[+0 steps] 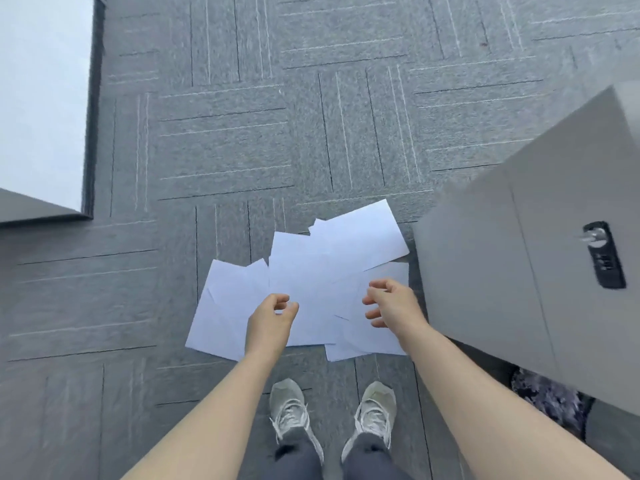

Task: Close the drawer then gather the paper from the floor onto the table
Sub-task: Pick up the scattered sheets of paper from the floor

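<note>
Several white paper sheets (304, 271) lie overlapped on the grey carpet in front of my shoes. My left hand (272, 320) hovers above the left part of the pile with its fingers loosely curled and nothing in them. My right hand (391, 304) hangs above the right part, fingers spread and curled downward, also holding nothing. At the right stands the grey drawer cabinet (502, 258) with a black combination lock (604, 259); its front looks flush, with no drawer sticking out. A white table top (41, 98) shows at the far left.
Grey carpet tiles (277, 116) spread out beyond the papers. A grey panel (31, 209) lies under the table's near corner. My two light sneakers (332, 410) stand just behind the pile. A dark furry thing (547, 396) sits below the cabinet at the right.
</note>
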The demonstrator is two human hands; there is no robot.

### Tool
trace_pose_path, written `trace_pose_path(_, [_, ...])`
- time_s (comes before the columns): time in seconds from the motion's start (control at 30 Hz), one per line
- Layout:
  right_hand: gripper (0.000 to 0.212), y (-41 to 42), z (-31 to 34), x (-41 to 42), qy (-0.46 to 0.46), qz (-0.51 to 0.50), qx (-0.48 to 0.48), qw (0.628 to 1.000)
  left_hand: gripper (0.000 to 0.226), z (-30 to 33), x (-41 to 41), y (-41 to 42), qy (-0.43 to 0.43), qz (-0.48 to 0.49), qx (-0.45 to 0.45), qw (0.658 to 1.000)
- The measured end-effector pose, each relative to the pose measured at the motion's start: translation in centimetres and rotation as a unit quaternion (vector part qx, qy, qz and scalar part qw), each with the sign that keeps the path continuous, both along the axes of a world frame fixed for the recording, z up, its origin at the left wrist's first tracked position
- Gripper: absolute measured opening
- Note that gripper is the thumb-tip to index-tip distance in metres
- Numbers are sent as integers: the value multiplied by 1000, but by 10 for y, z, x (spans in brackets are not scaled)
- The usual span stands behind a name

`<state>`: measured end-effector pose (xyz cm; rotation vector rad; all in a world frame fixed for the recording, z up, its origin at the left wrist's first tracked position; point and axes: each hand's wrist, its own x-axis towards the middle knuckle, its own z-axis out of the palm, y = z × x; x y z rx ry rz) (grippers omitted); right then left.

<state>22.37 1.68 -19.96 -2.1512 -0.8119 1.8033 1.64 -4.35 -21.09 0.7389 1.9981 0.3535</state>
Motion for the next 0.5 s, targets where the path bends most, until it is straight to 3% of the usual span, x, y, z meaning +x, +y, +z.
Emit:
trace_pose_path(0.3, [33, 9, -203, -47, -39, 75, -20, 996, 41, -195, -60, -8, 7, 14, -8, 1000])
trace_pose_path(0.5, [39, 22, -303, -59, -50, 104, -14, 993, 54, -301, -89, -5, 36, -8, -17, 999])
